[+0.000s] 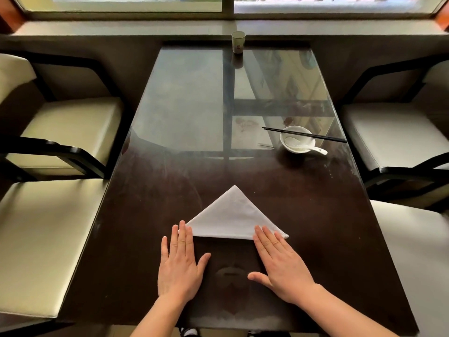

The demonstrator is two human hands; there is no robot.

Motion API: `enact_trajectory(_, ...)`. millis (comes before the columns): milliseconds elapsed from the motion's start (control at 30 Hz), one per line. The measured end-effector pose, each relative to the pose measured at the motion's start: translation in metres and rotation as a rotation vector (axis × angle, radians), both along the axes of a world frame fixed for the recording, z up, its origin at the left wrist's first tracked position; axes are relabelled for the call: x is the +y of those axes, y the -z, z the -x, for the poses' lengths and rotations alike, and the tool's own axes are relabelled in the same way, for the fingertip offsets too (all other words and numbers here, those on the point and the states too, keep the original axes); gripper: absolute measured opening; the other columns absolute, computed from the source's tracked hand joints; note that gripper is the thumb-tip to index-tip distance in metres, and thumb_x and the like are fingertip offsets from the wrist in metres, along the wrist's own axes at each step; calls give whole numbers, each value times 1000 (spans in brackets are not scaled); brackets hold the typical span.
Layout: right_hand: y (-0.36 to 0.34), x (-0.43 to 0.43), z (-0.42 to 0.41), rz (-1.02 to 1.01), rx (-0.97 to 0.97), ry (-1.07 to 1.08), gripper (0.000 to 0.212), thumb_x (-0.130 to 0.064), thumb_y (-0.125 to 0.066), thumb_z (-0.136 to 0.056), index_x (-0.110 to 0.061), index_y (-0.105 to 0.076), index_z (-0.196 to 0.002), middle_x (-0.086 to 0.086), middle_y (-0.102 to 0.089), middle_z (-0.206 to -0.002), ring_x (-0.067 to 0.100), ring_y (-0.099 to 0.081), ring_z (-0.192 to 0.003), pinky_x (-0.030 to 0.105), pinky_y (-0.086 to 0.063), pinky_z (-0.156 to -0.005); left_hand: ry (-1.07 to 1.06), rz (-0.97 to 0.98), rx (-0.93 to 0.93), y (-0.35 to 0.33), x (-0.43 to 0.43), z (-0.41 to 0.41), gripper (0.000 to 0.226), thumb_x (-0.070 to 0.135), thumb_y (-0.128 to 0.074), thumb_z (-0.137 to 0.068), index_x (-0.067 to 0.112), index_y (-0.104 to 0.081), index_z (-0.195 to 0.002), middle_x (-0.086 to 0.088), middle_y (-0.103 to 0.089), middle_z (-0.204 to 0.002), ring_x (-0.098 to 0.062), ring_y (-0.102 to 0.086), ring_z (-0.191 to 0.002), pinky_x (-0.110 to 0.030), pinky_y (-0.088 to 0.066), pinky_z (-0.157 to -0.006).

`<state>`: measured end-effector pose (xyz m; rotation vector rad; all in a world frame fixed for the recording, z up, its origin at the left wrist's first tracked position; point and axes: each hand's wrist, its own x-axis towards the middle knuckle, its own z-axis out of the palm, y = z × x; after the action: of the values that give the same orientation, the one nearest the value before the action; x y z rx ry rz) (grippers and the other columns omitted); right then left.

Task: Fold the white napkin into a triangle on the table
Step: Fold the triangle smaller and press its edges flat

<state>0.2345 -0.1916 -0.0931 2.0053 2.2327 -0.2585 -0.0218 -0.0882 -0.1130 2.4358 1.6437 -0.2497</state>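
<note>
The white napkin lies flat on the dark glass-topped table as a triangle, its apex pointing away from me and its long folded edge nearest me. My left hand rests flat, palm down, with its fingertips on the napkin's left corner. My right hand also lies flat with fingers apart, its fingertips on the napkin's right corner. Neither hand grips anything.
A white bowl with a white spoon in it and black chopsticks across it stands at the right. A paper cup is at the far edge. Cream-cushioned chairs flank both sides.
</note>
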Motion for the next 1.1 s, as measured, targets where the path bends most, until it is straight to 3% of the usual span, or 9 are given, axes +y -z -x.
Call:
enact_trajectory(100,-6,8,15,-46,46,8,93,-76,-33,-92,-5,-34,-152,12,-23,-163,30,-19,-151,44,-10,-117,132,-30,-38,-1,2,-7,82,65,-26,-96,11,-17,-157,-9,-10,-168,-27,-6,-155,-49,-11,-121)
enact_trajectory(267,-1,38,67,38,163,-81,97,-80,-18,-91,-12,-8,-159,4,5,-167,22,14,-153,51,5,-124,222,-22,3,8,1,-4,78,69,-10,-97,21,-12,-158,-9,-4,-168,-29,-1,-154,-49,-9,-120)
enact_trajectory(400,11,50,73,97,154,-127,98,-80,-15,-90,-13,5,-158,2,16,-166,17,26,-150,49,8,-124,226,-16,5,9,1,-2,77,68,-15,-98,20,-15,-159,-12,-6,-168,-29,-1,-155,-50,-10,-119)
enact_trajectory(500,14,41,50,76,121,-131,100,-81,-18,-89,-10,-1,-159,5,11,-167,20,20,-152,50,4,-124,213,-9,-5,11,1,-2,78,69,-17,-97,22,-15,-159,-10,-4,-168,-28,1,-155,-49,-7,-120)
enact_trajectory(667,8,8,-21,69,14,34,102,-80,-26,-88,-5,-20,-156,11,-8,-165,29,-6,-153,44,-8,-119,194,-8,-5,11,1,-3,76,68,-15,-98,22,-18,-158,-8,-5,-168,-27,0,-155,-49,-10,-121)
enact_trajectory(833,3,-19,-61,98,-49,104,100,-82,-24,-90,-6,-23,-155,9,-16,-166,29,-14,-153,46,-14,-117,191,-13,-7,9,0,-4,76,68,-14,-97,22,-17,-158,-8,-5,-168,-28,0,-155,-49,-10,-121)
enact_trajectory(1100,5,-7,-30,29,-16,94,99,-81,-27,-90,-6,-24,-155,8,-15,-166,28,-13,-153,48,-14,-117,192,-8,-6,6,0,-4,75,68,-15,-98,23,-15,-158,-7,-5,-168,-28,-1,-155,-48,-8,-120)
